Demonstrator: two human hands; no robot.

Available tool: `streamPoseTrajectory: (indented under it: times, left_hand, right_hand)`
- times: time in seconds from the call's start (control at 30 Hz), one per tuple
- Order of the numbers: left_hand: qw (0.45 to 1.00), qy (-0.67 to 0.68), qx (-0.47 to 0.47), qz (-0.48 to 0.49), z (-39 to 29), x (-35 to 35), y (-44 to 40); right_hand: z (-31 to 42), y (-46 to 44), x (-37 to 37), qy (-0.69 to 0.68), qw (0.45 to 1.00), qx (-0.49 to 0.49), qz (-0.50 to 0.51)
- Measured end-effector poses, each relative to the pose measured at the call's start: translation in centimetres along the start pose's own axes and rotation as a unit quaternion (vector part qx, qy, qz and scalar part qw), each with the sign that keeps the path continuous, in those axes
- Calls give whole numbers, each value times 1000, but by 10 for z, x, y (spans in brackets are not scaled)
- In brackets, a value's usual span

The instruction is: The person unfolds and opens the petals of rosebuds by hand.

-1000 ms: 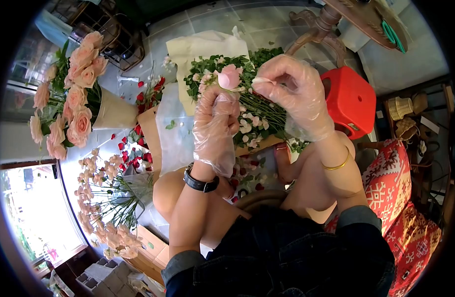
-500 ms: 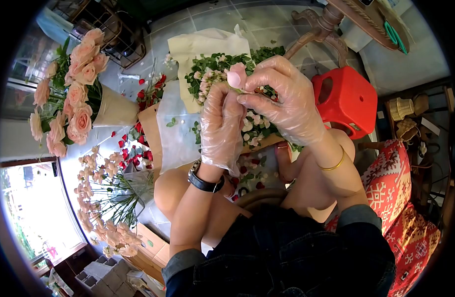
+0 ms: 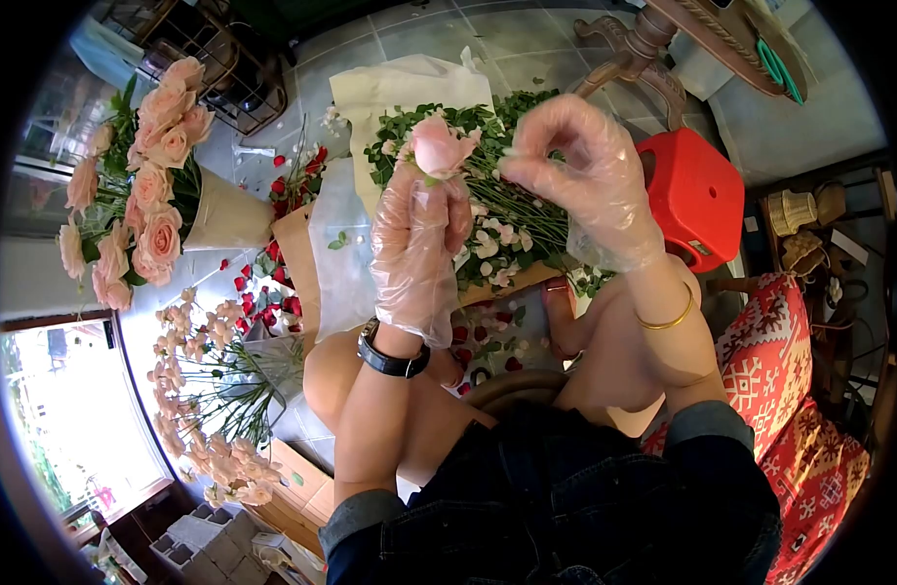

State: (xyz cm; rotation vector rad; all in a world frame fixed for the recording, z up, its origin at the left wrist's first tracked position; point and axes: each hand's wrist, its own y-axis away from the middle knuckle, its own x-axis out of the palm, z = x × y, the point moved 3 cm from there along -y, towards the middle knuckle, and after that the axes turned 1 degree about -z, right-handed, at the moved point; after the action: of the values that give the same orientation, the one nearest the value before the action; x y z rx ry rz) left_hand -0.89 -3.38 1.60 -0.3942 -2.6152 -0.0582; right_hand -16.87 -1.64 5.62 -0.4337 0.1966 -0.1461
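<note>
My left hand (image 3: 414, 253), in a clear plastic glove, is closed round a pale pink rose (image 3: 441, 148) just below its bloom. Most of its stem is hidden by the fingers. To the right of the bloom, my gloved right hand (image 3: 587, 180) has thumb and forefinger curled together in a pinch, apart from the rose. Whatever the fingertips hold is too small to make out. Below both hands, a bundle of green-stemmed small white and pink flowers (image 3: 526, 210) lies on cream wrapping paper (image 3: 361, 93) on the floor.
Pink roses (image 3: 156, 185) fill a pale bucket (image 3: 229, 214) at left, above another bunch of pale flowers (image 3: 239, 468). Red petals (image 3: 263, 317) litter the floor. At right stand a red plastic stool (image 3: 697, 200), a carved wooden table leg (image 3: 643, 58) and a red patterned cushion (image 3: 770, 361).
My right hand has drawn away from the rose to the right. My left hand has shifted slightly left, and the rose has turned so that more of its bloom shows.
</note>
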Motion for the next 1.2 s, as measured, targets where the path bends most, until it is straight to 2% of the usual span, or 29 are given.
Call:
streamPoseTrajectory:
  times: [0.07,0.13,0.17,0.23,0.33,0.4,0.47,0.57,0.7,0.9,0.93,0.97,1.0,1.07,1.1,1.17,1.2]
  left_hand:
    - [998,17,41,54,1,-2,-3]
    - [998,14,37,40,-1,3,-1]
    - [999,11,33,25,-1,5,0]
    - [999,8,37,18,0,12,1]
    - [998,0,51,30,6,10,0]
    - [997,-14,69,38,7,10,0]
    - [997,-14,68,35,5,12,0]
    - [998,-5,56,35,4,12,2]
    - [999,-1,31,39,7,11,4]
    - [999,-20,0,34,6,15,9]
    - [999,-21,0,33,2,16,10]
    - [996,38,-71,42,-2,18,12]
    - [984,96,-143,51,-4,19,13]
    - [980,123,-137,77,-4,16,10]
    - [974,152,-131,102,-4,15,9]
    - [978,147,-108,104,-1,14,7]
    - [981,142,-86,105,-2,14,6]
  right_hand:
    - [0,-1,0,-1,1000,5,-23]
    - [12,-2,0,131,984,-113,-47]
    - [15,-2,0,131,984,-114,-47]
    - [27,3,4,188,953,-238,-19]
    - [28,8,9,208,946,-249,-11]
    - [20,10,9,215,945,-247,-6]
    - [17,9,8,205,952,-220,-59]
    - [24,6,14,188,958,-204,-80]
    - [22,5,12,227,947,-224,-27]
    - [20,4,14,188,959,-212,1]
    - [16,4,13,140,975,-170,22]
    - [12,4,14,92,987,-128,43]
    - [10,5,15,92,987,-128,43]
    - [1,5,17,-170,984,-37,28]
    - [1,5,14,-169,984,-38,27]
    - [-4,4,7,-204,978,45,14]
    - [-4,2,6,-204,978,44,14]
